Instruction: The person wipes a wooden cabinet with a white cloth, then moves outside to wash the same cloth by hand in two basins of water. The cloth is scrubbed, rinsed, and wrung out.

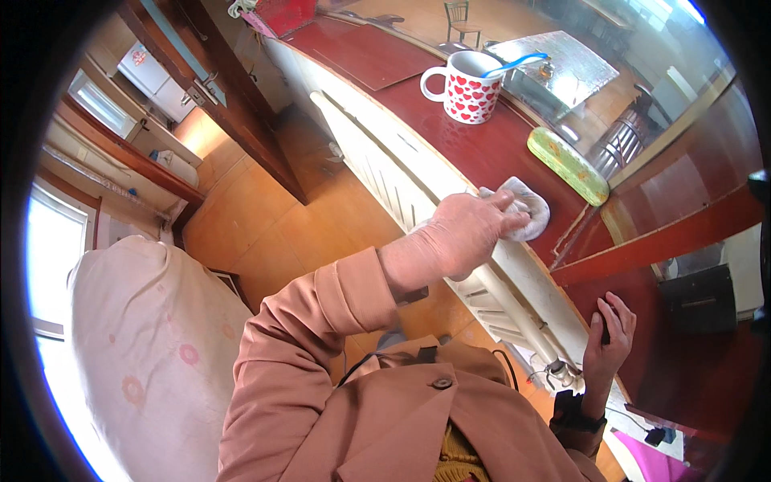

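Observation:
My left hand (473,232) reaches across from the left and grips a folded, whitish cloth (530,211), which lies on the dark red windowsill (458,135) near its front edge. Farther along the sill stands a white mug with red hearts (471,90), upright, with the blue handle of a utensil (521,62) leaning out over its rim. A green patterned oblong case (567,165) lies between the cloth and the glass. At the right, my right hand (613,331) is at the edge of the red surface, its fingers slightly bent and apart, holding nothing visible.
A white radiator (385,187) runs below the sill. A red wooden frame (650,238) crosses at the right. A brown door (241,114) stands ajar at the upper left. A pale, flower-patterned cover (156,361) drapes something at the left. A red box (286,15) sits at the sill's far end.

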